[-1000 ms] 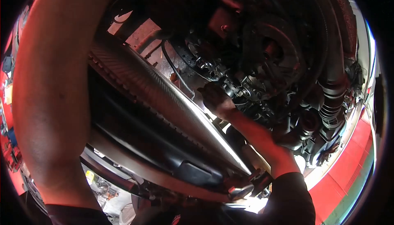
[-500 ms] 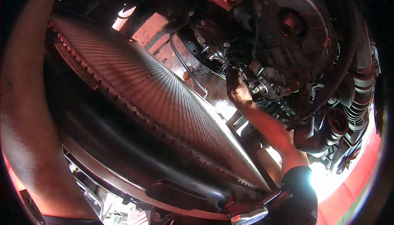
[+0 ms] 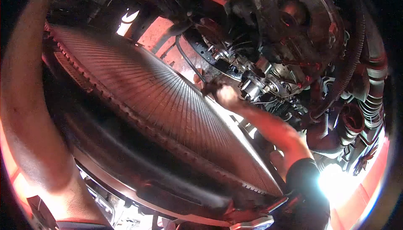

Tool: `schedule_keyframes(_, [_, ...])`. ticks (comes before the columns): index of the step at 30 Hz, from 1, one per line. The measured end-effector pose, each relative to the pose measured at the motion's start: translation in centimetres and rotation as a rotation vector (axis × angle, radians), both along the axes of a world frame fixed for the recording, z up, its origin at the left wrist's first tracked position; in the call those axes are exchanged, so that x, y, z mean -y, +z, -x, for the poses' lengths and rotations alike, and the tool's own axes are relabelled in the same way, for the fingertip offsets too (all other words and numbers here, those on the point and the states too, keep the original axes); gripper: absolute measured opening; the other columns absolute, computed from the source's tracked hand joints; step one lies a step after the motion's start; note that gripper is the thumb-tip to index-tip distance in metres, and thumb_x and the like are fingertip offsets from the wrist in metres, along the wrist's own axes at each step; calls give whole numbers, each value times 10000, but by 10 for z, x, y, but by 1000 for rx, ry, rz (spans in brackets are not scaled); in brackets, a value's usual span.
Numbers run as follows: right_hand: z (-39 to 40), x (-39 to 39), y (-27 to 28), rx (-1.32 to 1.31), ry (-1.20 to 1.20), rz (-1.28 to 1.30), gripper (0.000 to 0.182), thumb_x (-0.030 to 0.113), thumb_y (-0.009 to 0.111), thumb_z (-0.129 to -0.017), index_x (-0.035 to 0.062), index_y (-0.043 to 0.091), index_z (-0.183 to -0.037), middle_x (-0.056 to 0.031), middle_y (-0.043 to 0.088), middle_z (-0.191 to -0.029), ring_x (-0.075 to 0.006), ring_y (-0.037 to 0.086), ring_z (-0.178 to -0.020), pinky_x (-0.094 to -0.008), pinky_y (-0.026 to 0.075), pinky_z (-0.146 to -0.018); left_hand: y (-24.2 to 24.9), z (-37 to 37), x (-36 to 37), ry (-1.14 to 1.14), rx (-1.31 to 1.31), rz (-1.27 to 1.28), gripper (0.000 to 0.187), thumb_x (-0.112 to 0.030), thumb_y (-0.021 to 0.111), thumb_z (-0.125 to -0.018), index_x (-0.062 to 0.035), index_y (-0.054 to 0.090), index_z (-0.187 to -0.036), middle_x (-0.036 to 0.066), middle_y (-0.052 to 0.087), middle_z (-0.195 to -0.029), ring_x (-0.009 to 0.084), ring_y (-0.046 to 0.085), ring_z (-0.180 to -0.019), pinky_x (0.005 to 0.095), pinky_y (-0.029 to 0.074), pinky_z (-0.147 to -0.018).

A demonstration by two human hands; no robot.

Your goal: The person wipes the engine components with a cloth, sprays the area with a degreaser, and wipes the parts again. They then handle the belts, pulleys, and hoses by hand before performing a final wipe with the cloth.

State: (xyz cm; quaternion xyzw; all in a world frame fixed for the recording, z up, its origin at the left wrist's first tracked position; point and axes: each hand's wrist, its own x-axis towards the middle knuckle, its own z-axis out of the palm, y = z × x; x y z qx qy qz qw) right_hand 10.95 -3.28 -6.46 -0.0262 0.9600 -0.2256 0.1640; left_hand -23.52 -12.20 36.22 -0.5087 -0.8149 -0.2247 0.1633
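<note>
Right hand point(image 3: 224, 95): fingers curled, grip contents indiscernible, touching engine fittings point(image 3: 256, 85) beside finned radiator point(image 3: 159, 104). Left hand: out of view; forearm point(image 3: 29, 104) at left.

The left hand is cut off at the top edge; the right hand's point(image 3: 224, 95) fingers are blurred.

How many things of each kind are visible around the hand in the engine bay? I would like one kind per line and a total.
Finned radiator: 1
Round flywheel-like disc: 1
Thin black hose: 1
Ribbed black hoses: 1
Right hand, reaching beside the small metal fitting: 1
Small metal fitting: 1
Left arm, hand out of view: 1
Total: 7
</note>
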Motion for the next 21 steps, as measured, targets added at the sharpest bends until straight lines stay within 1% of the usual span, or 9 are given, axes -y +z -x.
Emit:
schedule_keyframes(2, [-4, 3, -91, -95, -347, 155, 284, 252, 580, -926, 17, 718, -1002, -185, 715, -934, -339, 680, -801, -486, 541, -736, -1, -3, -1, 0, 18, 9, 263, -242, 595, -984, -14, 693, -1071, 163, 682, -1215, 272, 705, -974, 369, 572, -857])
schedule_keyframes(4, [-13, -1, -232, -208, -699, 224, 296, 298, 576, -933, 42, 721, -959, -153, 737, -857, -349, 696, -724, -487, 546, -677, -2, -4, -3, 9, 31, 13, 263, -242, 593, -986, -15, 689, -1078, 161, 682, -1216, 270, 704, -976, 367, 572, -859])
schedule_keyframes(6, [-2, 8, -232, 293, -1394, 352, 228, 234, 573, -947, 50, 704, -971, -151, 712, -890, -313, 690, -847, -447, 531, -703, -3, -5, -4, 17, 49, 20, 263, -241, 591, -988, -16, 686, -1085, 160, 682, -1218, 269, 703, -979, 366, 571, -861])
schedule_keyframes(8, [-2, -1, -342, 38, -610, -135, 200, 177, 589, -928, 32, 685, -1025, -121, 669, -796, -298, 685, -791, -435, 517, -652, -3, -5, -4, 30, 61, 24, 263, -240, 588, -990, -17, 682, -1092, 159, 682, -1219, 267, 703, -981, 364, 570, -863])
schedule_keyframes(9, [-7, 2, -345, -257, -623, -223, 203, 185, 612, -940, 33, 671, -1060, -94, 650, -796, -278, 677, -751, -443, 510, -630, -3, -6, -6, 31, 67, 33, 263, -240, 587, -991, -17, 680, -1095, 159, 682, -1220, 266, 702, -982, 364, 570, -864])
schedule_keyframes(11, [42, -1, -225, 210, -721, -193, 230, 222, 621, -937, 63, 695, -1087, -83, 697, -916, -259, 701, -879, -432, 530, -720, -4, -7, -9, 34, 80, 46, 263, -239, 585, -993, -18, 677, -1102, 158, 681, -1221, 264, 702, -984, 362, 569, -865])
schedule_keyframes(14, [83, -6, -145, 519, -660, -202, 274, 276, 635, -933, 109, 731, -1127, -66, 768, -1095, -231, 736, -1069, -415, 561, -853, -3, -8, -12, 39, 100, 49, 263, -238, 581, -997, -20, 672, -1112, 156, 681, -1223, 261, 700, -988, 360, 568, -868])
schedule_keyframes(17, [101, -8, -124, 605, -628, -47, 393, 396, 548, -961, 148, 740, -1197, -80, 760, -1182, -246, 732, -1089, -396, 551, -892, -5, -8, -13, 48, 117, 45, 263, -236, 577, -1000, -21, 666, -1123, 154, 681, -1226, 258, 699, -991, 358, 567, -871])
schedule_keyframes(21, [87, 8, -125, 319, -822, -42, 489, 314, 651, -931, 155, 564, -1385, -109, 712, -1227, -244, 707, -1104, -392, 566, -890, -2, -5, -13, 65, 136, 47, 264, -235, 573, -1004, -23, 659, -1137, 152, 680, -1229, 254, 698, -996, 356, 566, -874])
